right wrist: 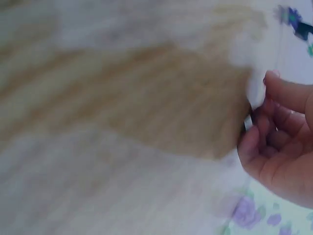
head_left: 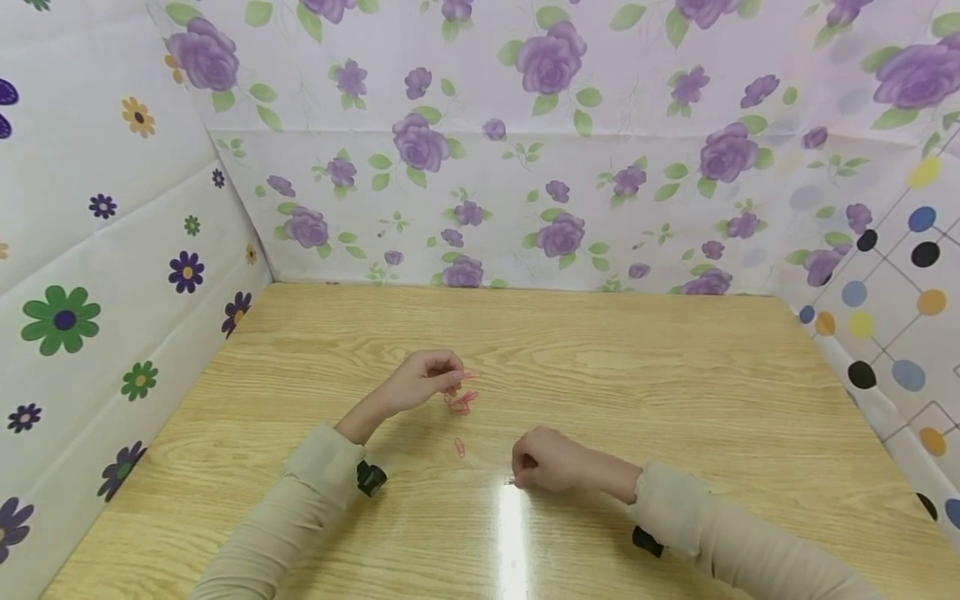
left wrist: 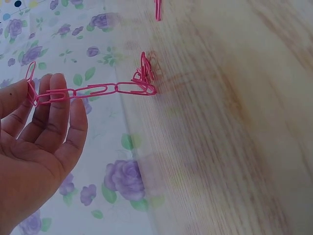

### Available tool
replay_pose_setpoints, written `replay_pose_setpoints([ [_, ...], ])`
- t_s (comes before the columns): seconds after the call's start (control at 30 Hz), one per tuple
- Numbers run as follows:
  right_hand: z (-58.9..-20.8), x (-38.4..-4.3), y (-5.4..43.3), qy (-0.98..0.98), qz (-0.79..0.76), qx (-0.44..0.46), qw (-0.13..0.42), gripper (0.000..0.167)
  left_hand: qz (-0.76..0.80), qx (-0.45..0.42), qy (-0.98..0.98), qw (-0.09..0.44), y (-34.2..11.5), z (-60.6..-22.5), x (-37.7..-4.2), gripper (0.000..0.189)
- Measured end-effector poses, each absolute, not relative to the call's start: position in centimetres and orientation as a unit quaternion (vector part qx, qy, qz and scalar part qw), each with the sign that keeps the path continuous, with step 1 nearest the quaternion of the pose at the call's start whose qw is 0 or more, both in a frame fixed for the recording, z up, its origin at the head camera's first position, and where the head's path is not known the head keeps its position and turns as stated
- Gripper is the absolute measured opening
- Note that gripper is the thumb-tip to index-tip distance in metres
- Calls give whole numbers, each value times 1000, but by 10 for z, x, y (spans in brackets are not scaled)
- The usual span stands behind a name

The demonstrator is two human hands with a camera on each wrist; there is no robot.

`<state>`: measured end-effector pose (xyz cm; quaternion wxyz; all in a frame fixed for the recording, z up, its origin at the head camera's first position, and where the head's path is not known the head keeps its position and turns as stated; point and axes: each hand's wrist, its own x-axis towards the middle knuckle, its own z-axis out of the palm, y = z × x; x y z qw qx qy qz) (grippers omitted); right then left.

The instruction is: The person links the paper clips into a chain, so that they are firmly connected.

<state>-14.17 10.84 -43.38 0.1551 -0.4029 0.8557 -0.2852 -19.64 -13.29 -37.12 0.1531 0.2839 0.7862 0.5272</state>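
Between thumb and fingertips, my left hand (head_left: 422, 380) pinches the end clip of a chain of pink paper clips (left wrist: 98, 90). The chain runs across the fingers, and its far end lies bunched in a small heap (head_left: 461, 403) on the table. A single loose pink paper clip (head_left: 460, 447) lies on the wood between the hands. Lower and to the right, my right hand (head_left: 551, 459) has its fingers curled, with a small pink paper clip (head_left: 510, 481) at the fingertips. In the right wrist view this clip is mostly hidden by the thumb and blurred.
The wooden table (head_left: 637, 358) spreads under both arms, with a bright light reflection near its front. Flowered cloth (head_left: 517, 208) stands behind it, and more patterned cloth (head_left: 112, 275) borders the left and right sides.
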Motion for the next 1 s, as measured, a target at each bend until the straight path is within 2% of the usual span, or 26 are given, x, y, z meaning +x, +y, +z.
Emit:
replay_pose_setpoints([
  [0.1,-430,-149,114,849,-314,-391,164,12,524,285,787,154,-132,-370,-197,11],
  [0.53,-422,-174,127,857,-382,-323,121,4,529,293,781,154,-129,-369,-198,11],
  [0.77,-416,-182,130,852,-425,-288,101,4,526,301,781,151,-126,-369,-199,11],
  [1.0,-412,-183,130,851,-448,-253,104,5,520,301,785,152,-124,-368,-197,11],
])
